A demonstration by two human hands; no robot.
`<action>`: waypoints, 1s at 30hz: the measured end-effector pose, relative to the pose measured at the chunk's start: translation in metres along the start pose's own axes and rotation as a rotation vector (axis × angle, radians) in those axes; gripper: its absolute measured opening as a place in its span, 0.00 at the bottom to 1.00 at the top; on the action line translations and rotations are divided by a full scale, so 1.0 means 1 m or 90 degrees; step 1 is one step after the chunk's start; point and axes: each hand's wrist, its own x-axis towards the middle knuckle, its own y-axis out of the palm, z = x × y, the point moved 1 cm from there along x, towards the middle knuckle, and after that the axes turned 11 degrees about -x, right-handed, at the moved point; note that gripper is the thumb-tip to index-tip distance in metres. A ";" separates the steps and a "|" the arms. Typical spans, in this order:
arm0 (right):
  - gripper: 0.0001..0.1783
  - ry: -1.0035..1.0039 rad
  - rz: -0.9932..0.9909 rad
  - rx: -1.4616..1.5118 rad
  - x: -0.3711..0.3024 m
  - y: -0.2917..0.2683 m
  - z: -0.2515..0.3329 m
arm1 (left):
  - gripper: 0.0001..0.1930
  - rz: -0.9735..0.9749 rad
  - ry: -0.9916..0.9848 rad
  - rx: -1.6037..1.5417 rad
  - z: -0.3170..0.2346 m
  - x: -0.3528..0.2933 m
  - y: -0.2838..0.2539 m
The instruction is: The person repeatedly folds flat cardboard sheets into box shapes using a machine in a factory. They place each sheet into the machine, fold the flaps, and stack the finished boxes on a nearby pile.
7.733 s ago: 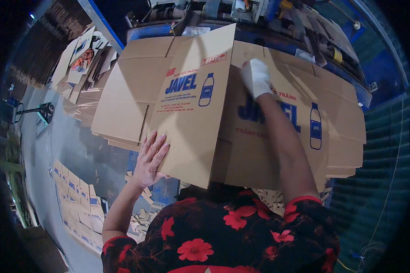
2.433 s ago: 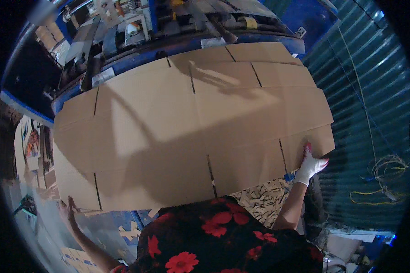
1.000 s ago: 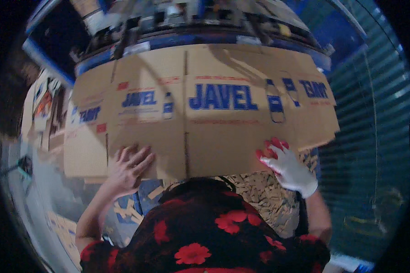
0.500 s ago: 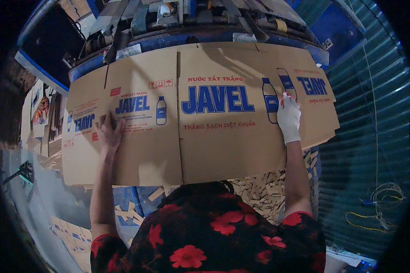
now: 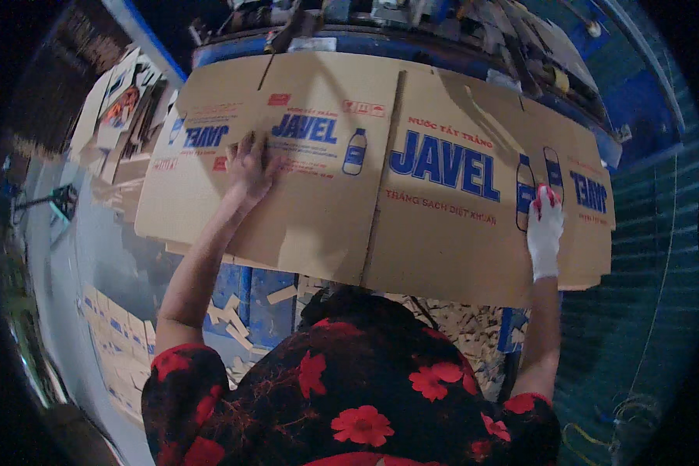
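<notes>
A wide stack of flat printed cardboard box blanks (image 5: 435, 256) lies in front of me, with blue and red print and drawings of bottles. Its uneven layers show at the right edge. My left hand (image 5: 250, 169) is bare and rests with fingers spread on the left part of the top sheet. On the right part, beside the printed bottles, lies my right hand (image 5: 546, 233) in a white glove with red at the fingertips. Its fingers reach forward over the sheet, and I see nothing held in either hand.
Beyond the stack stands a blue machine (image 5: 435, 53) with rollers and straps. Many cardboard scraps (image 5: 450, 334) lie below the near edge. Other printed cardboard (image 5: 116, 342) is at the lower left. A corrugated green wall (image 5: 645, 256) rises at right, with a coiled yellow cord (image 5: 637, 408).
The view has turned, so the cardboard now appears tilted and farther right. Both hands stay on nearly the same places of the top sheet.
</notes>
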 end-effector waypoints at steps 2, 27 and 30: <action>0.27 -0.117 -0.038 0.022 -0.023 -0.034 0.007 | 0.35 0.043 0.013 -0.027 -0.018 -0.020 -0.018; 0.41 -0.534 0.143 -0.005 -0.012 -0.057 0.050 | 0.36 0.073 0.199 -0.024 -0.047 -0.020 -0.033; 0.40 -0.551 0.169 -0.027 -0.012 -0.057 0.048 | 0.35 0.104 0.180 -0.050 -0.055 -0.018 -0.043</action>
